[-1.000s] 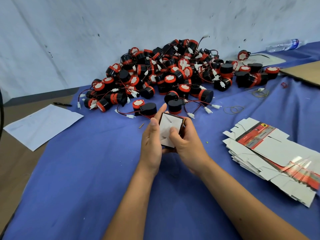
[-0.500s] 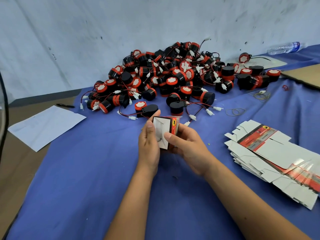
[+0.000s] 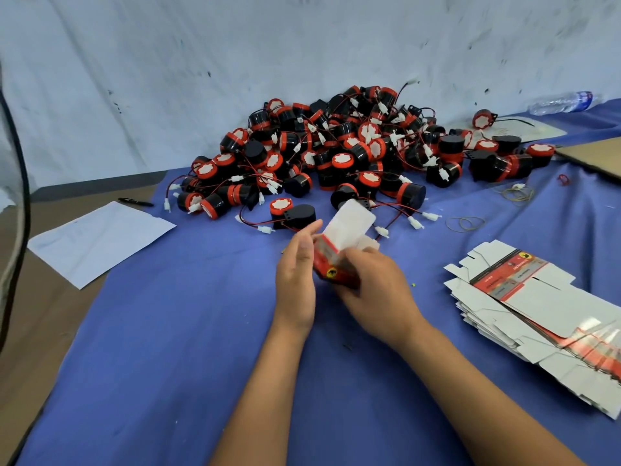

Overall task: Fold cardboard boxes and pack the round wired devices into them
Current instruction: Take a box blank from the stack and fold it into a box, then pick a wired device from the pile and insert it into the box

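A small red and white cardboard box [image 3: 337, 260] sits between my hands above the blue cloth, its white top flap [image 3: 353, 222] standing up and open. My right hand [image 3: 373, 290] grips the box from the right side and below. My left hand [image 3: 295, 274] lies flat against the box's left side with fingers straight. Behind the box lies a large pile of round black and red wired devices [image 3: 336, 156]; the nearest one [image 3: 292, 213] rests just beyond my left fingertips. A stack of flat unfolded boxes [image 3: 537, 314] lies at the right.
The blue cloth [image 3: 174, 331] covers the table. A white sheet of paper [image 3: 97, 237] and a pen [image 3: 136, 202] lie at the left. Rubber bands [image 3: 465, 223] lie right of the pile. A plastic bottle [image 3: 564, 101] and brown cardboard [image 3: 594, 156] sit at the far right.
The box has turned from showing its white folded bottom to lying tilted with its red side toward me and the top flap open. My hands shifted slightly nearer.
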{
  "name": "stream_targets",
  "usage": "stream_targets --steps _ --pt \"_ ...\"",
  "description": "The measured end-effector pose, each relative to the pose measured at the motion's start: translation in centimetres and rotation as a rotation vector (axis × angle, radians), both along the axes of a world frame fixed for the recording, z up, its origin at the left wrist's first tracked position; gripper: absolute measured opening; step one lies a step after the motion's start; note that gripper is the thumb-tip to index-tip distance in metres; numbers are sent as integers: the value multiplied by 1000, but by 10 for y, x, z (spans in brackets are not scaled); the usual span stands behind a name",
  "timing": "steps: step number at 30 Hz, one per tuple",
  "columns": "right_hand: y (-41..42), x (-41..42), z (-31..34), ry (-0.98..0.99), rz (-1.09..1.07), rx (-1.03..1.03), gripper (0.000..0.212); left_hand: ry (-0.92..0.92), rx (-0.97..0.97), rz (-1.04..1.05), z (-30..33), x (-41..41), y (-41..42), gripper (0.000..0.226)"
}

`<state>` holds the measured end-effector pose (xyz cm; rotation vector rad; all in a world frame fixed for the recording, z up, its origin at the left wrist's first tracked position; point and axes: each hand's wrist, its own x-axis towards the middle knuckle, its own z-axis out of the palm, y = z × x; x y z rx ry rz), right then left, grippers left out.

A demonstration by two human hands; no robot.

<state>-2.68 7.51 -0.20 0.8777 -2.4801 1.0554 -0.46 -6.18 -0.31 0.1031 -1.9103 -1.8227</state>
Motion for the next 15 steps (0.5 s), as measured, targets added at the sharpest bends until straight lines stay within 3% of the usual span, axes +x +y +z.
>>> stream_targets --steps 2,4,6,8,10,12,13,15 --pt "-4 -1 1 68 2 258 26 -10 -93 -38 0 1 1 42" --pt "-5 -2 1 69 62 332 30 -34 -245 39 -6 -1 -1 33" --pt "-2 0 5 135 138 211 26 -58 -300 211 -11 -5 -7 13" --pt "-2 2 8 305 159 -44 23 -68 -267 365 -13 -9 -15 13" --pt "-6 -4 10 423 92 -277 16 -77 -254 492 -14 -13 -22 15" --pt "-9 -22 8 409 -62 -343 14 -120 -245 560 -16 -14 -26 16" --pt "-10 -36 6 352 -147 -265 14 -134 -234 565 -16 -14 -27 17" --pt "-12 -68 -2 171 -284 119 33 -148 -226 550 -16 -14 -27 19"
